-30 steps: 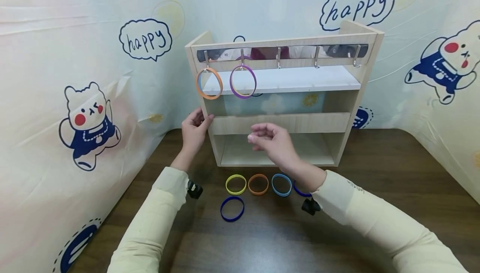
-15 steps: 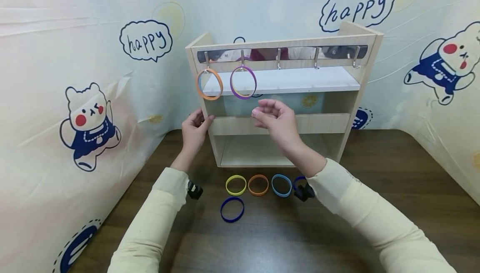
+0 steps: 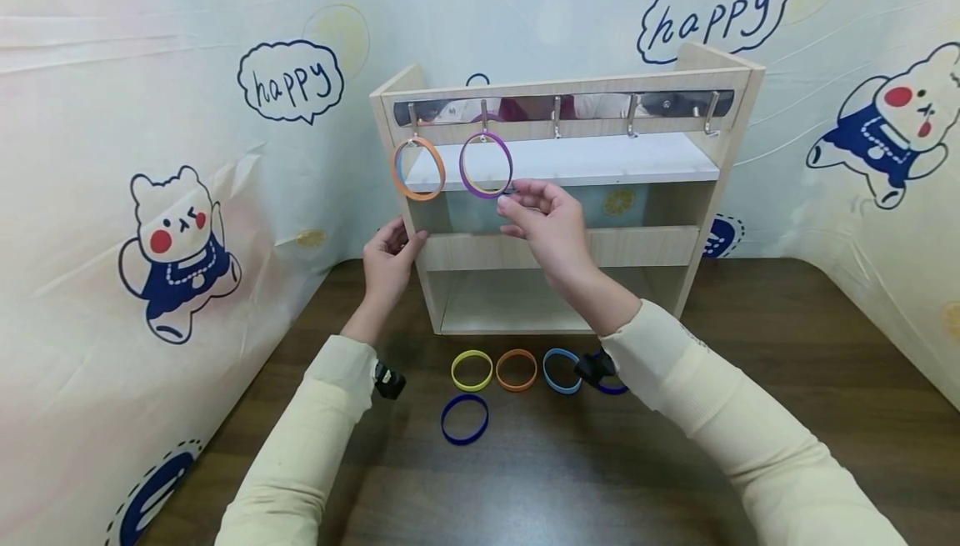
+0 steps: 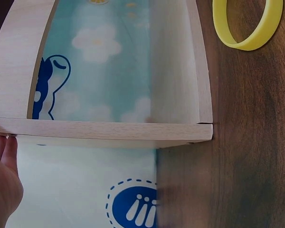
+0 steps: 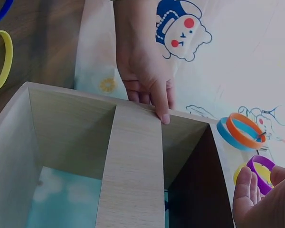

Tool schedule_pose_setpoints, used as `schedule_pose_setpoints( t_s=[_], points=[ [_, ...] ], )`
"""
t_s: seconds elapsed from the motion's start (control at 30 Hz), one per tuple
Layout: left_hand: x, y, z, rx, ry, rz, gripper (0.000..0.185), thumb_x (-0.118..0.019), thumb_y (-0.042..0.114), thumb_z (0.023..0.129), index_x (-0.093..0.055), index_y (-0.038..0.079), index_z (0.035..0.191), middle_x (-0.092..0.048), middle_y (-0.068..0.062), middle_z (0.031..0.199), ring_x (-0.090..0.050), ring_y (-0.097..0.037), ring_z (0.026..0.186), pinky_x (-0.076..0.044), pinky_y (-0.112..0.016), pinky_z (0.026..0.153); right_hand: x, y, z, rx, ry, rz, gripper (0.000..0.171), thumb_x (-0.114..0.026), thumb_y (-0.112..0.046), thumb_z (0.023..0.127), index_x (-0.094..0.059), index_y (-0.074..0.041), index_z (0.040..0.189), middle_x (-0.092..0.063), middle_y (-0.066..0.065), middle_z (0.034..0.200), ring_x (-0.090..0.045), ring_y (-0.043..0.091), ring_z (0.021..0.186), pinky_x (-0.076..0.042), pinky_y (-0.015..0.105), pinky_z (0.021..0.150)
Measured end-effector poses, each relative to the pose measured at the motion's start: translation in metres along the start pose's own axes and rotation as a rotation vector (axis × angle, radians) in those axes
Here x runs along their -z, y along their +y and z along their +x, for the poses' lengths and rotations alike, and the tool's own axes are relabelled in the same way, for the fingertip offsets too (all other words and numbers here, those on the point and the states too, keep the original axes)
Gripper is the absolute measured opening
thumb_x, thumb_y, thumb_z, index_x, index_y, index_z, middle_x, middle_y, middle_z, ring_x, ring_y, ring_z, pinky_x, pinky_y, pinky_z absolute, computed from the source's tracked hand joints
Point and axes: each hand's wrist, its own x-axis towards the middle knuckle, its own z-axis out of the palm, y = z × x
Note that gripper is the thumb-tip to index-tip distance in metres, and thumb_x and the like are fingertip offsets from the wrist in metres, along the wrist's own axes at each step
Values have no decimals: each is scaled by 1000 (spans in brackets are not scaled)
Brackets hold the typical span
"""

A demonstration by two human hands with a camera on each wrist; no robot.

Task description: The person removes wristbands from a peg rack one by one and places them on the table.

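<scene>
At rack front, I'm steadying wooden rack (image 3: 562, 237) with left hand (image 3: 387, 267), fingers pressing its side; right hand (image 3: 547, 225) reaching purple band (image 3: 486, 164), fingers relaxed, grasping nothing. Two bands hanging; five lying on desk (image 3: 750, 413).

At your twelve o'clock hang an orange band (image 3: 418, 167) and a purple band (image 3: 486, 164) on a pale wood rack (image 3: 558, 247); your dark brown desk (image 3: 750, 379) holds yellow (image 3: 472, 369), orange, blue and navy bands (image 3: 464, 418).

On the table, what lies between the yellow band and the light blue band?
In the head view, one orange band lies flat on the table between the yellow band and the light blue band; the three form a row before the wooden shelf.
</scene>
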Motion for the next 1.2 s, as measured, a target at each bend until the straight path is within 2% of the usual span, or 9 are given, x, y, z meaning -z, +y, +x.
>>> schedule_pose_setpoints(
  t_s=[0.23,0.5,0.73,0.93,1.2],
  points=[
    [-1,0,1,-10,0,-7,37,-68,3,90,-60,-12,123,-61,-31,117,-66,-17,98,-52,-22,78,-2,-3,4,-22,6,9,33,-71,-11,89,-60,0,118,-63,13,103,-66,24,90,-56,32,76],
    [-1,-1,0,8,8,11,35,-68,4,90,-62,-8,122,-65,-23,116,-65,-14,97,-52,-23,80,-6,-5,8,-38,22,37,30,-72,-11,89,-62,1,114,-64,13,100,-66,23,87,-56,32,74],
    [2,-28,7,18,29,-7,37,-71,10,89,-64,-2,123,-66,-19,118,-65,-16,99,-52,-23,80,-9,-6,11,-42,34,39,29,-72,-10,88,-62,2,112,-64,12,99,-66,24,90,-56,32,73],
    [2,-32,7,5,46,9,37,-73,16,89,-66,3,123,-68,-13,116,-65,-17,100,-52,-24,81,-9,-8,11,-44,30,45,34,-72,-11,88,-61,5,116,-65,13,101,-67,26,92,-56,31,74],
    [2,-29,7,18,30,-2,38,-71,11,89,-64,-1,125,-66,-18,119,-65,-18,101,-52,-23,81,-10,-13,9,-34,43,89,34,-71,-9,89,-59,7,116,-64,13,97,-68,28,92,-56,31,73]
  ],
)
